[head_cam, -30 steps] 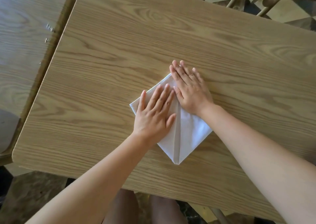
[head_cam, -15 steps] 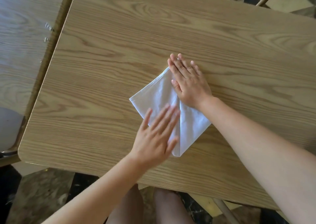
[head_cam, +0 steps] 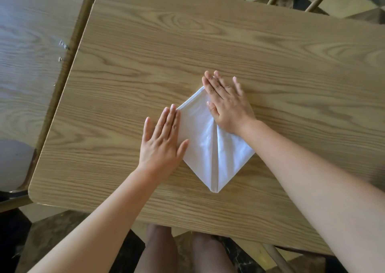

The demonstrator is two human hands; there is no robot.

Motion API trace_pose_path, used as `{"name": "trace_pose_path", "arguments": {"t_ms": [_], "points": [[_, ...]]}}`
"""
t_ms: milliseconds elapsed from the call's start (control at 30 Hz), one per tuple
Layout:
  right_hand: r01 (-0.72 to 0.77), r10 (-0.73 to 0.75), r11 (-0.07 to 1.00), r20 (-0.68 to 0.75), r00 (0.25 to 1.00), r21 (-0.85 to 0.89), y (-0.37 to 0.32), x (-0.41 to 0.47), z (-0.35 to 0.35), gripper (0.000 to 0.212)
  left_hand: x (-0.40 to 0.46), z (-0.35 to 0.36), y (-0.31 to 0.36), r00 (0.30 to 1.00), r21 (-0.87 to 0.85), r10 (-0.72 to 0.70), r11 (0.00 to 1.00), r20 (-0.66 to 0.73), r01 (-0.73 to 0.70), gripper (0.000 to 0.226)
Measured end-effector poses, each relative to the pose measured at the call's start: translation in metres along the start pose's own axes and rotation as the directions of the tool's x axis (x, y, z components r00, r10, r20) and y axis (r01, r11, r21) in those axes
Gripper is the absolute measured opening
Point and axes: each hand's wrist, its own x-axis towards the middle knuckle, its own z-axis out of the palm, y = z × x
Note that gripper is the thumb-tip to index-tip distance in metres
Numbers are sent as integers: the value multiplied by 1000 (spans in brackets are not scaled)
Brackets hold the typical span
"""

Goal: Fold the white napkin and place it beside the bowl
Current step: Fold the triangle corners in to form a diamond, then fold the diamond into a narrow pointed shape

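1. The white cloth napkin (head_cam: 205,145), folded into a diamond with two flaps meeting at a centre seam, is laid flat on the light oak-grain rectangular table (head_cam: 229,43), near its front edge.
2. The napkin's left corner is covered by the left hand (head_cam: 161,145), laid flat with fingers together and thumb spread.
3. The far right part is pressed by the right hand (head_cam: 226,103), flat, with fingers slightly fanned.
4. Folding is judged partly done; further folds may remain, and placing is still to be done.
5. No bowl is seen in view, so the destination cannot be located.
6. A neighbouring wooden table (head_cam: 31,53) at the left is cut off.
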Motion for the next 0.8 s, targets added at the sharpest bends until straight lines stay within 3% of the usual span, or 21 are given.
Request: {"name": "trace_pose_path", "arguments": {"t_ms": [67, 133, 200, 267, 367, 467, 667, 800], "points": [[-5, 6, 999, -8, 1000, 36, -2, 0, -4, 60, 0, -6, -1, 1000, -25, -4, 1000, -7, 4, 70], [-118, 142, 975, -117, 983, 190, 2, -4, -14, 57, 7, -16, -2, 999, -93, -15, 996, -51, 10, 65], [-272, 369, 902, -275, 888, 335, 12, -14, -23, 56, 22, -26, -2, 990, -165, -53, 986, -132, 31, 58], [-319, 457, 870, -369, 809, 376, 22, -27, -27, 46, 40, -33, 2, 980, -170, -106, 982, -165, 78, 53], [-362, 476, 831, -204, 855, 422, 28, -39, -26, 29, 62, -38, 13, 978, -159, -185, 973, -92, 169, 36], [-385, 447, 821, -55, 893, 422, 24, -42, -27, 28, 70, -39, 23, 965, -216, -257, 947, -55, 240, 29], [-453, 496, 774, 20, 868, 441, 15, -40, -27, 29, 79, -47, 28, 938, -279, -335, 895, 92, 347, 21], [-493, 521, 725, 85, 849, 481, 15, -40, -30, 9, 82, -50, 24, 934, -365, -301, 862, 192, 352, 10]]}}
